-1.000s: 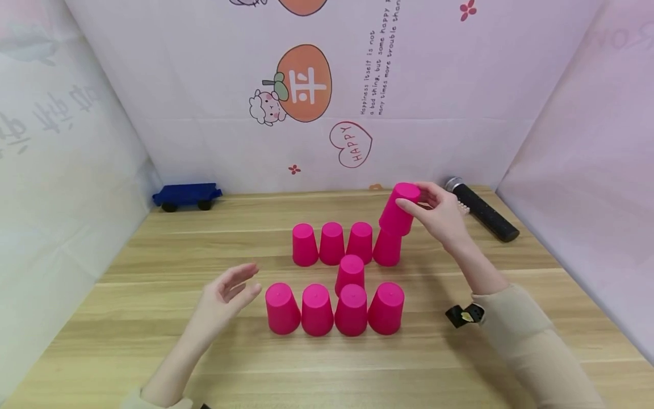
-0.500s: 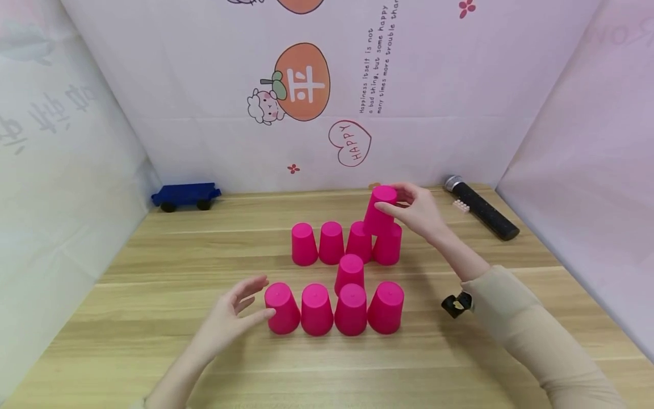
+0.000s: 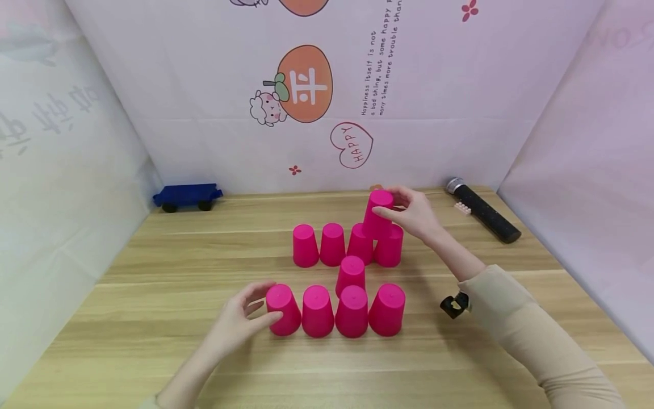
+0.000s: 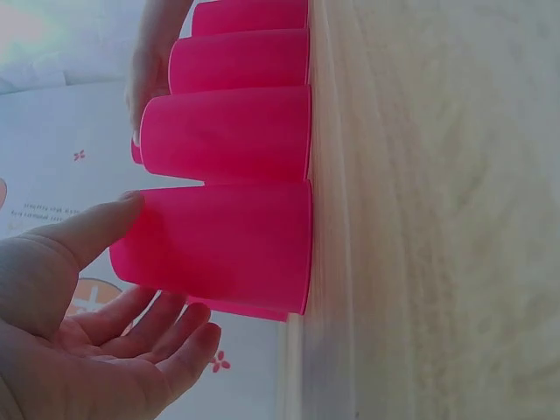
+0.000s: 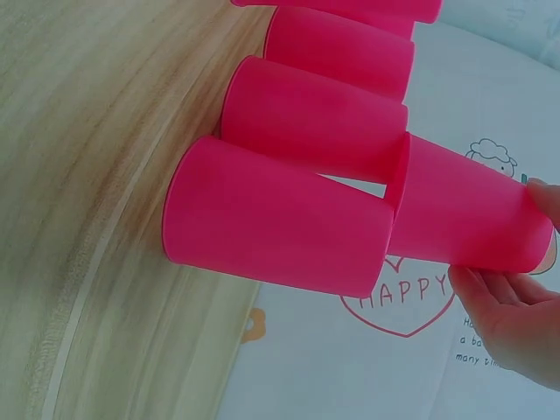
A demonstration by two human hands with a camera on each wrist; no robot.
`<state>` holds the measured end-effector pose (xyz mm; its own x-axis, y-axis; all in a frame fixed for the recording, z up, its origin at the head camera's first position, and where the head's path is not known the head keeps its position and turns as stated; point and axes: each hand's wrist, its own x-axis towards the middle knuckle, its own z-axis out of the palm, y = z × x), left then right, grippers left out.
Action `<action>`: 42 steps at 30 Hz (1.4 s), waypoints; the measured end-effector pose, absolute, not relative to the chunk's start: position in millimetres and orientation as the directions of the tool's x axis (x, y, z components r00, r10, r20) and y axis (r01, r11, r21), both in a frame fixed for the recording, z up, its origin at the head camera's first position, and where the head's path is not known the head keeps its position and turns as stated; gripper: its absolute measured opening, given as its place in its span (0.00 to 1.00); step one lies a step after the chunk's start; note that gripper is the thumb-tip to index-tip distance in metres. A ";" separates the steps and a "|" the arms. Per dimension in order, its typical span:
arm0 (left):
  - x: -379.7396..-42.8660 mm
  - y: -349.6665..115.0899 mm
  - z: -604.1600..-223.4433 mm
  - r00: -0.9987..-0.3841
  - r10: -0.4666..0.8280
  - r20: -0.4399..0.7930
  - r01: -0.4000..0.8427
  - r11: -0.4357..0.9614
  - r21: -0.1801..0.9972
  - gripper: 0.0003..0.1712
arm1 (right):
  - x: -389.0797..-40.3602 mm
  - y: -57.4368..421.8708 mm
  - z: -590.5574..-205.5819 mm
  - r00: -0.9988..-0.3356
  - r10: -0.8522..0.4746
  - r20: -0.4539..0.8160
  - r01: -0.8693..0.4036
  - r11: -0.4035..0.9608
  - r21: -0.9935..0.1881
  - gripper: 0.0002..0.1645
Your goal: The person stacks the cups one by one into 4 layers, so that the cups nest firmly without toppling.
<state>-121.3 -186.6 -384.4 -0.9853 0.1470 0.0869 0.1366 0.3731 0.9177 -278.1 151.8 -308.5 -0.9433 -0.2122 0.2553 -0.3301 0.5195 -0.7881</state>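
Right of centre, the right hand (image 3: 415, 216) pinches a cup (image 3: 377, 220) atop the back row (image 3: 332, 245); lower left, the left hand (image 3: 239, 318) spread round the end cup (image 3: 286, 300) of the front row (image 3: 317, 312); stacking seemingly just begun, front untopped.

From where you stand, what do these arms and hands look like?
The left hand and right hand are bare. The right arm has a beige sleeve, with a black gadget by its cuff; little of the left sleeve shows.
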 end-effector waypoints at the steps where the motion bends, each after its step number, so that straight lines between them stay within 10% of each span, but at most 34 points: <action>1: -121.5 -186.0 -384.6 -0.986 0.143 0.084 0.132 0.370 0.920 0.32 | -278.0 151.7 -308.4 -0.943 -0.214 0.254 -0.330 0.518 -0.789 0.32; 42: -128.7 -189.2 -374.7 -0.993 0.095 0.074 0.104 0.370 0.923 0.29 | -257.0 172.2 -305.8 -0.939 -0.237 0.250 -0.332 0.431 -0.839 0.35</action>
<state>-128.7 -189.2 -374.7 -0.9927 0.0950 0.0743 0.1045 0.3701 0.9231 -257.0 172.2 -305.8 -0.9389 -0.2369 0.2499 -0.3320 0.4305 -0.8393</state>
